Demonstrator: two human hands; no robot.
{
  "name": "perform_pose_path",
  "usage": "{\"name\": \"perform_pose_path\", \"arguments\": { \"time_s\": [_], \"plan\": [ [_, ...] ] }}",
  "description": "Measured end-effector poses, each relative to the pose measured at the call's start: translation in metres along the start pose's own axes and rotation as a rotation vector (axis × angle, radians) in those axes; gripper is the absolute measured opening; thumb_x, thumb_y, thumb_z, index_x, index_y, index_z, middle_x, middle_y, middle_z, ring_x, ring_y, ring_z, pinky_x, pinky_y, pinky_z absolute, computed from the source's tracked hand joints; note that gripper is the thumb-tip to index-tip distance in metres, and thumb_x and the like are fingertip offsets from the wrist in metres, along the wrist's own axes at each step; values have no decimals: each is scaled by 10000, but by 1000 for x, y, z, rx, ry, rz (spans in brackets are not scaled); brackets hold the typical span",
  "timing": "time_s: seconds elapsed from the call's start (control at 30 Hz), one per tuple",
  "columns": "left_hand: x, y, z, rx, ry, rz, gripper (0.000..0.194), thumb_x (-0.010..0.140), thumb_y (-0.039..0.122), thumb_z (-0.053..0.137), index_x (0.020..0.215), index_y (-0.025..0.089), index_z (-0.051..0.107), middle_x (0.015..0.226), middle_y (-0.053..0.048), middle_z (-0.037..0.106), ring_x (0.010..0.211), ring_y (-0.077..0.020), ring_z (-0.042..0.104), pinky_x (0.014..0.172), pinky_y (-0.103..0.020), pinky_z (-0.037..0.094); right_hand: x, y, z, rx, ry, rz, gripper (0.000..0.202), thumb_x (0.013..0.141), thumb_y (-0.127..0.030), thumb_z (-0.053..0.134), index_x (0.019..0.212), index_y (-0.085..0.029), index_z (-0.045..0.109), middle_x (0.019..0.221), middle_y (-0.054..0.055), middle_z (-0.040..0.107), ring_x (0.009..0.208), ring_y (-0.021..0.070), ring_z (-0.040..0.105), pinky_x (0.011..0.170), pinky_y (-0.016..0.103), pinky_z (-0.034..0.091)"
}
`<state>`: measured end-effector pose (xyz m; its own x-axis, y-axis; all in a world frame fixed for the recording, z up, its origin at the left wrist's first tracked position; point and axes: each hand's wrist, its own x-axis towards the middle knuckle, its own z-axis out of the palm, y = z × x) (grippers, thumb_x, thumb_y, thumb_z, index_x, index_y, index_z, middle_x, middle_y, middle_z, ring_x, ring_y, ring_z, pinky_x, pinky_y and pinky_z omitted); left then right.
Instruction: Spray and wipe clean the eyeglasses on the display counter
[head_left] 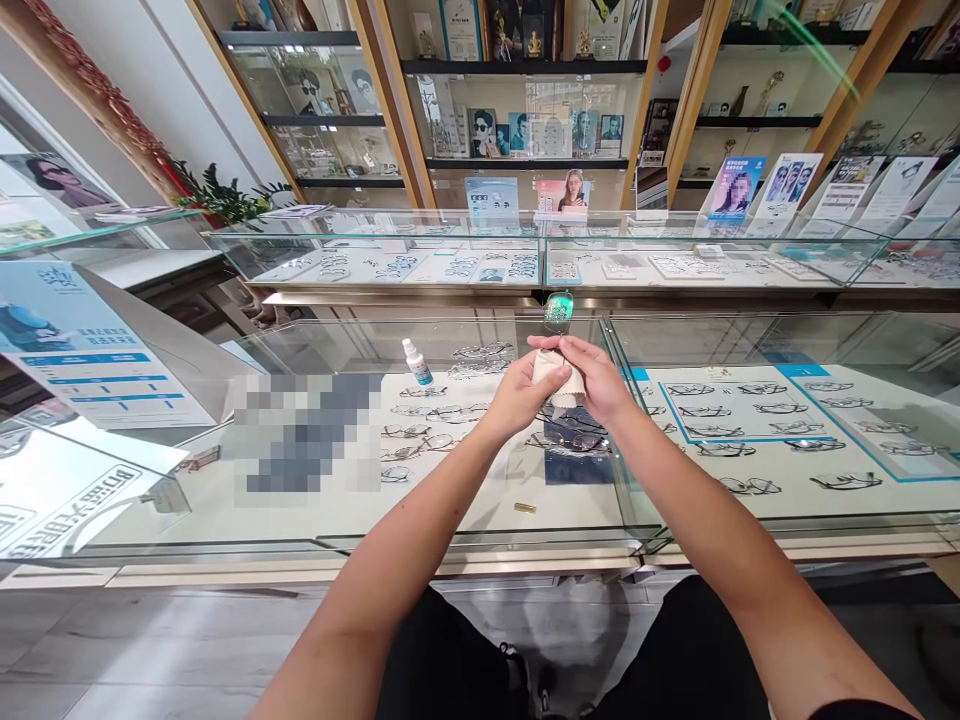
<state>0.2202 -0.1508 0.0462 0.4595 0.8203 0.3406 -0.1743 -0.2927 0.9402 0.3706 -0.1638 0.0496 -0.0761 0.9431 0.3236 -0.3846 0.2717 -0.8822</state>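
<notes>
My left hand (517,398) and my right hand (602,385) meet above the glass counter, fingers closed around a cream lens cloth (555,372) with a zigzag edge. Beyond the fingertips sticks out a clear eyeglass lens (559,308) with a bright green reflection. It looks like part of a pair of eyeglasses held in the cloth; the fingers and cloth hide the rest. To the left of my hands, a small white spray bottle (418,364) with a blue label stands upright.
Below my hands is the glass display counter (480,540), with several eyeglasses (724,450) in rows. A small gold-coloured piece (525,508) lies near its front. A blue-and-white sign (97,350) stands at left. Farther back are another glass case (420,245) and shelves (525,68).
</notes>
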Motion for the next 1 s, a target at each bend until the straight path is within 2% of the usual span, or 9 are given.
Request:
{"name": "perform_pose_path", "arguments": {
  "time_s": [0.23,0.43,0.63,0.77,0.9,1.0],
  "plan": [
    [1,-4,2,-21,77,20,664,779,783,867,946,165,692,743,12,643,651,-119,520,623,-259,432,-2,0,1,-11,-43,-20,380,864,-646,836,973,-287,897,1290,53,868,1352,319,738,1242,487,518],
    [2,-5,2,-1,143,54,689,787,841,820,856,168,691,684,14,611,613,-113,486,592,-263,404,-4,0,0,-83,-66,9,469,884,-701,786,1027,-270,902,1378,62,837,1320,335,745,1123,467,592],
    [3,-8,0,25,186,75,752,830,918,709,707,187,582,616,17,561,568,-104,442,546,-266,358,-5,-1,0,-107,-89,-12,428,884,-593,822,1168,-285,907,1291,44,864,1281,330,756,1149,464,575],
    [4,-9,-2,-6,152,38,746,833,918,705,719,193,574,601,34,522,556,-104,440,538,-261,369,-5,0,1,-62,-38,-22,365,848,-538,854,1099,-281,919,1199,42,886,1189,312,788,1135,460,575],
    [4,-9,-3,-128,60,-51,712,781,870,809,825,177,652,674,23,608,611,-109,538,591,-237,439,-2,3,-2,-133,15,-75,282,808,-463,904,1041,-304,917,1227,29,882,1236,297,769,1156,445,560],
    [5,-10,-5,-209,37,-94,685,746,813,885,860,170,677,695,19,642,641,-107,580,625,-220,464,-1,2,-3,-167,41,-88,275,804,-446,903,1026,-285,914,1200,42,887,1206,290,769,1139,448,563]
  ]
}}
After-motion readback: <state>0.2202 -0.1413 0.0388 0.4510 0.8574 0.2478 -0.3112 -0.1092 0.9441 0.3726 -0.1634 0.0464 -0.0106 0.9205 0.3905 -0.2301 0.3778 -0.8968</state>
